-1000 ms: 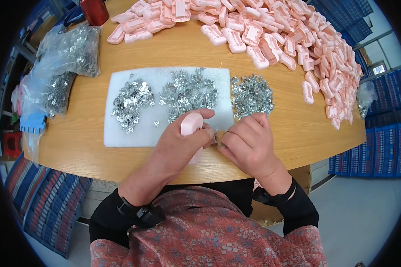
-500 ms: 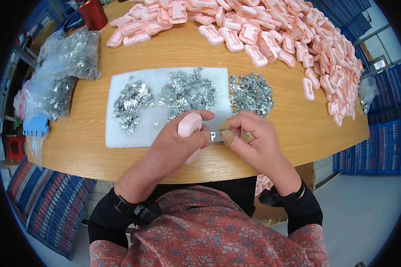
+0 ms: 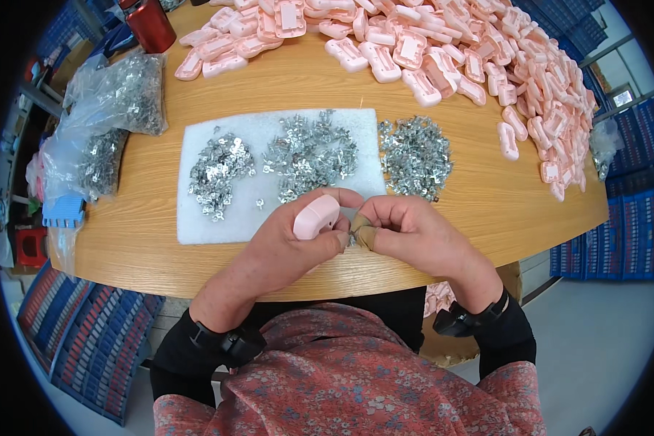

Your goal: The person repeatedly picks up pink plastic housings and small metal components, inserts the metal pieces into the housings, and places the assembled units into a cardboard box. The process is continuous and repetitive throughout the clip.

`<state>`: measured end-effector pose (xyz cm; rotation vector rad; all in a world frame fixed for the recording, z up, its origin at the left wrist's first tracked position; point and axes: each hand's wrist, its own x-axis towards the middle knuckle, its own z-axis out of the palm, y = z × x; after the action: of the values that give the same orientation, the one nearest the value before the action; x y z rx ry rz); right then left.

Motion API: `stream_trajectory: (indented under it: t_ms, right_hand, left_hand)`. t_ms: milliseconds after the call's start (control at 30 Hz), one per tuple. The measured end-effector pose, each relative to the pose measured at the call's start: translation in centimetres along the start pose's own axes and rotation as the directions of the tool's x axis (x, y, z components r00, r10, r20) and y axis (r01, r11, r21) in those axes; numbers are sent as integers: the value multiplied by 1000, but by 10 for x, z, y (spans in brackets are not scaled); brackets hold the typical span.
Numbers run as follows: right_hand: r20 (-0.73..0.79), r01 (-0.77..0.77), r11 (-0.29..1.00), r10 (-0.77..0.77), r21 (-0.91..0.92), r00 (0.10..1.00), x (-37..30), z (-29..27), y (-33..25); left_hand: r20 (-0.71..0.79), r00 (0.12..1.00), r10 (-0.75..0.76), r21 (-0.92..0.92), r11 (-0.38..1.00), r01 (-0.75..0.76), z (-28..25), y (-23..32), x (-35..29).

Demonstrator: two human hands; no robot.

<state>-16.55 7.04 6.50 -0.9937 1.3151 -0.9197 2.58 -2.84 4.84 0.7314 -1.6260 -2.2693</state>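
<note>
My left hand (image 3: 280, 236) is wrapped around a pale pink plastic shell (image 3: 316, 217), holding it above the front part of the table. My right hand (image 3: 418, 234), with tan covers on its thumb and forefinger, is closed in a pinch right against the left fingertips. Between the two hands a small silvery metal piece (image 3: 352, 238) barely shows; the fingers hide most of it. Just beyond the hands lies a white foam sheet (image 3: 251, 231) bearing a left pile of metal clips (image 3: 216, 174) and a middle pile (image 3: 309, 156). Another pile (image 3: 416, 156) rests on the wood to its right.
Many pink shells (image 3: 443, 69) are heaped along the table's far and right sides. Clear bags of metal parts (image 3: 138, 94) lie at the left, near a red canister (image 3: 151, 27) and a blue foam block (image 3: 63, 209). Blue racks (image 3: 87, 341) stand beyond the table (image 3: 145, 174).
My right hand has closed in on the left one, and the metal clip that showed between them is now mostly covered. The pink shell has tilted in my left hand.
</note>
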Motion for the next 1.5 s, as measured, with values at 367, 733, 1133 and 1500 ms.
stream_trajectory:
  t_ms: [367, 733, 1133, 1500]
  right_hand:
    - [-235, 347, 892, -417, -289, 878, -3, 9, 10]
    - [-120, 437, 652, -628, -619, 769, 12, 24, 6]
    - [-75, 408, 599, -619, -690, 782, 21, 28, 9]
    - [34, 410, 439, -648, -799, 761, 21, 24, 7]
  left_hand:
    - [152, 974, -166, -671, 707, 225, -12, -18, 6]
    - [26, 959, -283, -587, 772, 244, -1, -13, 5]
    - [34, 945, -327, -593, 754, 282, -2, -15, 6]
    - [-39, 926, -375, -572, 768, 287, 3, -12, 9]
